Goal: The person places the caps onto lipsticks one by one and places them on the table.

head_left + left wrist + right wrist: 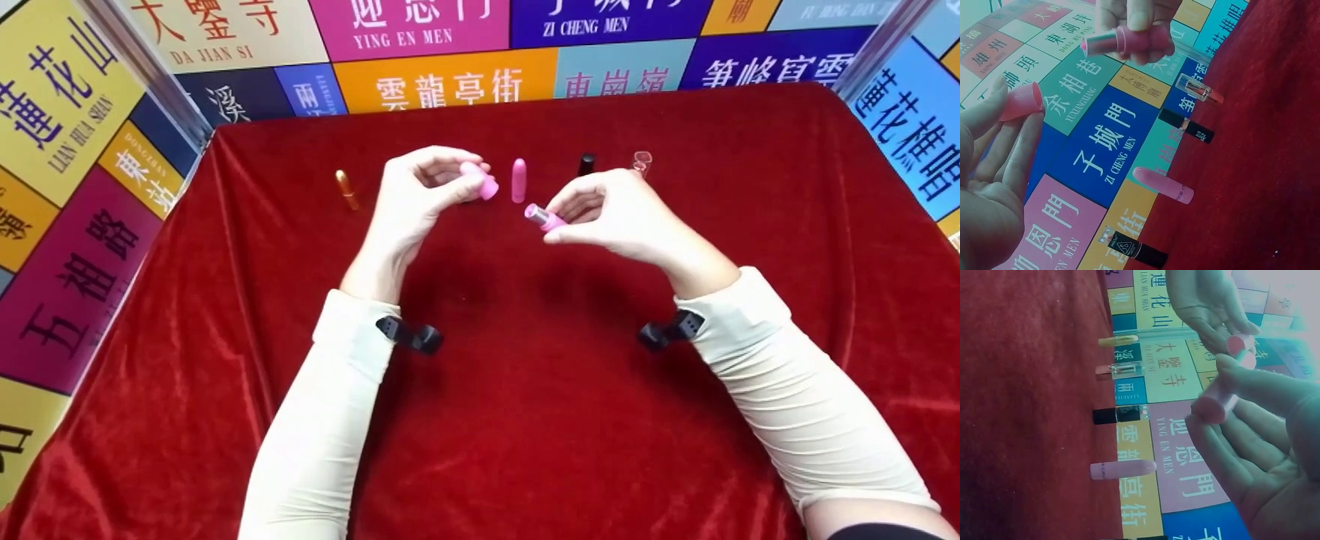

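Observation:
Between the thumb and fingers of my left hand (412, 187) is a pink lipstick cap (480, 181), its open end showing in the left wrist view. My right hand (626, 214) pinches the pink base of an uncapped lipstick (1129, 42), whose silver inner tube points toward the cap. Cap and lipstick are apart, both raised over the red cloth. Just beyond the gap between the hands, a closed pink lipstick (519, 180) stands upright on the cloth.
A gold lipstick (346, 189) stands at the left of the row. A black lipstick (586, 163) and a clear-capped one (642, 162) stand behind my right hand. Another black lipstick (1135, 250) shows in the left wrist view. Lettered panels (450, 82) border the red-covered table (525, 375).

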The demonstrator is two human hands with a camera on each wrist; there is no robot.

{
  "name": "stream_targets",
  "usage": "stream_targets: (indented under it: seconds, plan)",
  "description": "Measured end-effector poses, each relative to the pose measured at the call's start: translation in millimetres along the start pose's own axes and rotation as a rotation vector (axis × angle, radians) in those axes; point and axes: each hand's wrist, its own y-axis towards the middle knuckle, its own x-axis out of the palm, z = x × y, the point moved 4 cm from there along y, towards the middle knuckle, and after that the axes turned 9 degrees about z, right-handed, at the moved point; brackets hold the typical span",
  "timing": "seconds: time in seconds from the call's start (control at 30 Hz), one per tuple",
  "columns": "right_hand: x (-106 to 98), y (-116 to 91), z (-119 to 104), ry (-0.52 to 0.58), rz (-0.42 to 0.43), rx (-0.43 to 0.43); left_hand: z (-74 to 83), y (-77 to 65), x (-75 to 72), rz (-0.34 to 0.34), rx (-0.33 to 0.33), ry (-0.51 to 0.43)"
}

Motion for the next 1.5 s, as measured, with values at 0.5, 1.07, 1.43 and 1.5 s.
stream_targets:
  seconds: [0.5,1.07,1.43,1.5]
  plan:
    - [0.2,-0.5,-0.5,-0.064,0.036,-0.002,-5.3,-3.1,8.2,-0.057,0.012,0.029]
    - [3.6,-2.6,-3.5,-0.051,0.02,-0.008,-10.6,-6.5,17.4,-0.098,0.016,0.056]
    - [5.5,-3.3,-5.3,-0.056,-0.005,-0.011,-16.3,-10.0,22.8,-0.101,-0.002,0.093]
    - [5.7,-3.1,-5.1,-0.056,-0.006,-0.012,-16.2,-10.5,24.3,-0.112,-0.003,0.092]
